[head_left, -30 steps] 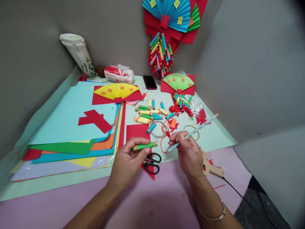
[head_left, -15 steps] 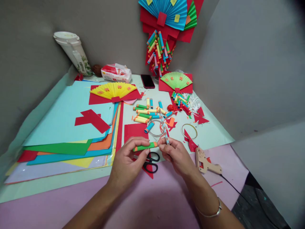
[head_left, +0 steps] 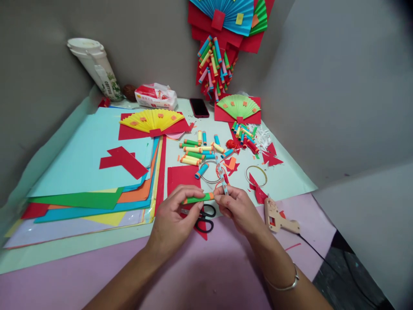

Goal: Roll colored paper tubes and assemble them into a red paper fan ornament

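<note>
Pinched between thumb and fingers of the left hand (head_left: 171,215): one green paper roll (head_left: 197,199), orange band at its right end, held near the black-handled scissors (head_left: 206,218). Right hand (head_left: 238,211) pinches the near end of a pale blue spotted stick (head_left: 221,174), which points away from the body. Right fingertips sit at the roll's banded end; contact cannot be told. Loose paper rolls (head_left: 195,155) lie beyond both hands; glue gun (head_left: 278,221) lies right of the right hand.

Over on the bench (head_left: 206,269), paper (head_left: 71,155) lies left of the scissors (head_left: 202,218), the glue gun (head_left: 278,220) right. Rolls (head_left: 195,155) sit behind the scissors, the phone (head_left: 199,107) behind those; tissues (head_left: 156,97) left of it, then the cup (head_left: 97,71).
</note>
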Available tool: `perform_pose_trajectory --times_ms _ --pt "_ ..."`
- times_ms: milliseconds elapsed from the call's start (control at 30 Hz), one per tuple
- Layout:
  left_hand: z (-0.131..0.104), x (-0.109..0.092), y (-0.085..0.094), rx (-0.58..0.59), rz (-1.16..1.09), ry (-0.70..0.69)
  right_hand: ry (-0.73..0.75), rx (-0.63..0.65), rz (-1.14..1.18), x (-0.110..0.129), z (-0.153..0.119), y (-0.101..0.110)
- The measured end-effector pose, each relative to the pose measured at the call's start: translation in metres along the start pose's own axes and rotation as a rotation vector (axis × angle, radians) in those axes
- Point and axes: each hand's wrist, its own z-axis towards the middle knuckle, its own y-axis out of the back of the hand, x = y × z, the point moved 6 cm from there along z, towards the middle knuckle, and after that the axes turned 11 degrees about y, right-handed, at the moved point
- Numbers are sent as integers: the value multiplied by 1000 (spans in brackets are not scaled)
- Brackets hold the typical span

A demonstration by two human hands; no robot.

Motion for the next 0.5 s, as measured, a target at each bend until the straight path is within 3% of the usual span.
perform_pose_trajectory --times_ms 200,500 --pt "0 4 -2 23 -78 77 -28 -18 -39 -2 0 2" --pt "0 13 -8 110 -295 355 -58 -56 -95 -3 1 2"
